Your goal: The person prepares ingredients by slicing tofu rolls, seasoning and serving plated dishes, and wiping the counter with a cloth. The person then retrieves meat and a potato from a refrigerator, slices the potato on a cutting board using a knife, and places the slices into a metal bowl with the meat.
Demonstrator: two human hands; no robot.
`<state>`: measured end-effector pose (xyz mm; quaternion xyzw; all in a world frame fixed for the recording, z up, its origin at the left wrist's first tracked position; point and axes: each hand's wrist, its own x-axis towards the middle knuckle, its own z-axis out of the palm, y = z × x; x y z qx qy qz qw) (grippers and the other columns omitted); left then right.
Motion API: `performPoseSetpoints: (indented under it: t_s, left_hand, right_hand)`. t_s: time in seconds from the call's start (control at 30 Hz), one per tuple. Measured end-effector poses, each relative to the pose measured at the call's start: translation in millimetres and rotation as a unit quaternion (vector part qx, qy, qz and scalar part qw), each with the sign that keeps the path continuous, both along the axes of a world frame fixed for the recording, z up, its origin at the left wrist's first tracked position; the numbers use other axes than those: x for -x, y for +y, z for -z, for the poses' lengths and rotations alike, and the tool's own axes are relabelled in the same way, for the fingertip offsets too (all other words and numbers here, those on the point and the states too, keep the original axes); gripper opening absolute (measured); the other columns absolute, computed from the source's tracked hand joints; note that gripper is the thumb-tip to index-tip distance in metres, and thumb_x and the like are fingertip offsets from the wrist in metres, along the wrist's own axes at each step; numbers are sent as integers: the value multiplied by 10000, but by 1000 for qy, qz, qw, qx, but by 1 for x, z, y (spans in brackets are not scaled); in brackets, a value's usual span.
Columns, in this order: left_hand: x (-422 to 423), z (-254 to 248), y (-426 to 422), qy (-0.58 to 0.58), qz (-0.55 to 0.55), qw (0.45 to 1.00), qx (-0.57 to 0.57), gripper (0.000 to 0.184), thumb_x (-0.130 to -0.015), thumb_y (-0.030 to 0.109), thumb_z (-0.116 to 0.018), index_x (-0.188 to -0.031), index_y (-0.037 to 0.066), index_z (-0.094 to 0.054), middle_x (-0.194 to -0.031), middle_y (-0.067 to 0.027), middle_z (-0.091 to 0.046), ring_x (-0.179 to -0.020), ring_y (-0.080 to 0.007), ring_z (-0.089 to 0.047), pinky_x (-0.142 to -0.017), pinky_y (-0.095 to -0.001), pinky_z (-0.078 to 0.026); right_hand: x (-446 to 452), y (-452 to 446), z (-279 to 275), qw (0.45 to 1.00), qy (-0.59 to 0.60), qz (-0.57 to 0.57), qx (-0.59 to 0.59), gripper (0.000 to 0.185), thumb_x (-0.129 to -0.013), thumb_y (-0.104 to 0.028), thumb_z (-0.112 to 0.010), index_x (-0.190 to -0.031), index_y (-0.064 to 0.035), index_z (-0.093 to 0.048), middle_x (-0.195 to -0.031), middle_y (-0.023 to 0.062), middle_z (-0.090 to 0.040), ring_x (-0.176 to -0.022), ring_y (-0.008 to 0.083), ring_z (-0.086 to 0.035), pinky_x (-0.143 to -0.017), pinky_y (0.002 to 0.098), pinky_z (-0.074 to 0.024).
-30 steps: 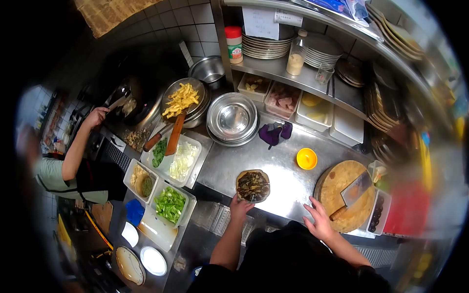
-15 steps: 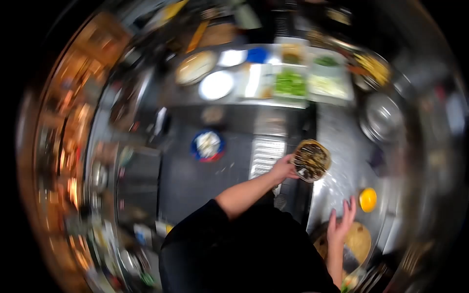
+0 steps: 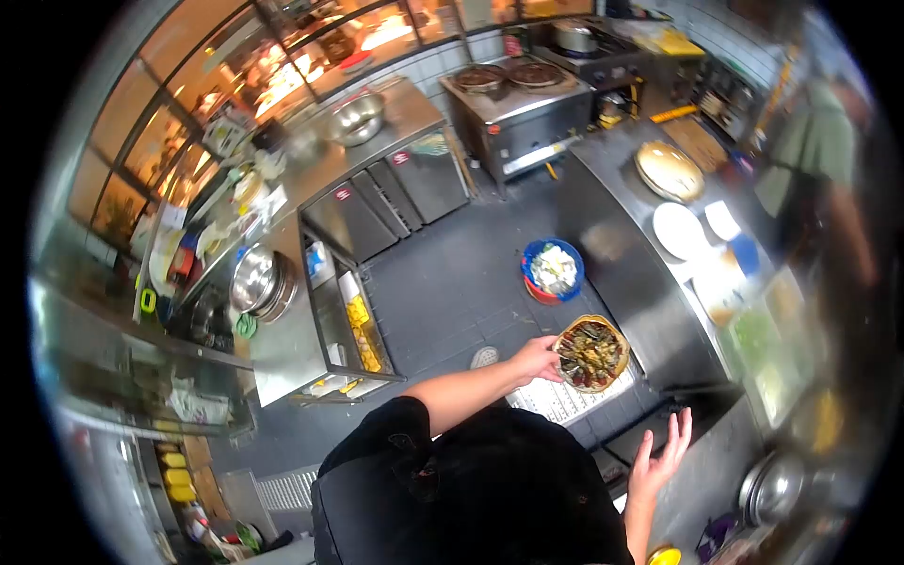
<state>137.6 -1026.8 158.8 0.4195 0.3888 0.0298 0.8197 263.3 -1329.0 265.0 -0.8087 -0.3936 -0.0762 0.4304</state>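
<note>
My left hand (image 3: 537,363) grips the near-left rim of a round, light-brown bowl (image 3: 591,354). Dark and golden-brown pieces of food fill it; their kind I cannot make out. The bowl is held out in front of my body, above the floor. Lower right, my right hand (image 3: 661,460) is raised with the fingers spread and nothing in it, apart from the bowl. Beyond the bowl, a blue tub (image 3: 554,271) with white contents stands over something red on the floor.
To the right runs a steel counter (image 3: 650,292) with a white plate (image 3: 680,231), a large pale dish (image 3: 669,171) and food trays. A blurred person (image 3: 819,169) stands behind it. On the left, a steel table (image 3: 282,353) carries stacked metal bowls (image 3: 262,282). A stove (image 3: 513,108) stands ahead.
My view has swung left, bringing the left-hand tables and stove into sight. The bowl stays in my left hand. My right hand remains spread, with the cutting board beneath it now out of view.
</note>
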Motion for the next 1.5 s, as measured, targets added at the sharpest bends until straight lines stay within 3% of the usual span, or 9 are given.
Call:
performPoseSetpoints:
  t_s: [0.13, 0.23, 0.67, 0.83, 0.97, 1.03, 1.17, 1.37, 1.5]
  left_hand:
    - [63, -1, 81, -2, -88, 996, -12, 580, -935, -62, -506, -1508, 4, -444, -1184, -211, -669, -899, -295, -753, -760, -392, -675]
    - [108, 1, 149, -9, -173, 985, -16, 555, -944, -45, -512, -1494, 9, -456, -1109, -198, -691, -817, -276, -755, -716, -380, -676]
    - [270, -42, 445, 5, -335, 941, -39, 636, -864, -75, -547, -1488, 7, -458, -1112, -174, -701, -875, -299, -755, -760, -406, -673]
    - [306, -63, 555, -9, -402, 914, -55, 520, -864, -85, -552, -1377, 0, -555, -1073, -166, -714, -867, -285, -753, -744, -406, -674]
    - [327, -80, 651, -19, -454, 887, -79, 411, -918, -66, -538, -1324, -17, -582, -1029, -203, -746, -795, -302, -770, -714, -437, -679]
    - [335, -86, 703, -28, -480, 872, -92, 416, -915, -70, -532, -1327, -30, -574, -1036, -209, -745, -812, -324, -773, -713, -463, -681]
    - [341, -105, 807, -6, -536, 835, -120, 469, -919, -80, -512, -1388, -64, -499, -1082, -236, -729, -847, -356, -770, -730, -476, -683]
    - [315, -138, 962, 16, -589, 796, -136, 507, -889, -67, -507, -1396, -79, -499, -1102, -227, -720, -842, -318, -768, -696, -399, -688]
    - [289, -148, 1056, 19, -604, 786, -131, 472, -903, -48, -507, -1375, -65, -504, -1123, -219, -709, -902, -320, -761, -750, -413, -686]
  right_hand:
    - [2, 97, 2, 997, -16, -78, -7, 566, -900, 25, -674, -1447, -33, -542, -1583, 225, -432, -1446, 399, -444, -1189, 482, -352]
    - [15, 188, 7, 990, -26, -135, -9, 570, -895, 31, -672, -1447, -23, -538, -1576, 242, -431, -1448, 410, -442, -1188, 488, -355]
    - [105, 615, 0, 948, -4, -315, -32, 531, -874, -12, -716, -1385, -5, -572, -1539, 273, -450, -1404, 437, -482, -1158, 483, -394]
    - [118, 762, -9, 925, 14, -379, -30, 527, -866, -41, -747, -1368, -8, -590, -1519, 257, -475, -1333, 409, -558, -1037, 447, -503]
    - [110, 894, -20, 918, -7, -394, -34, 520, -838, -58, -782, -1332, -18, -625, -1474, 225, -528, -1267, 408, -603, -1022, 453, -527]
    - [102, 975, -20, 914, -60, -399, -50, 508, -840, -74, -783, -1322, -22, -634, -1449, 216, -553, -1243, 412, -615, -1010, 454, -534]
    - [79, 1165, -6, 906, -59, -413, -67, 472, -843, -75, -771, -1293, -6, -646, -1389, 234, -590, -1229, 430, -609, -1023, 445, -525]
    - [23, 1499, 21, 915, -91, -384, -83, 378, -878, -122, -750, -1223, 14, -680, -1268, 227, -665, -1200, 407, -625, -1029, 444, -517]
    - [-18, 1693, 0, 921, -144, -355, -67, 419, -907, -188, -732, -1281, -19, -653, -1323, 231, -633, -1256, 405, -586, -1081, 449, -477]
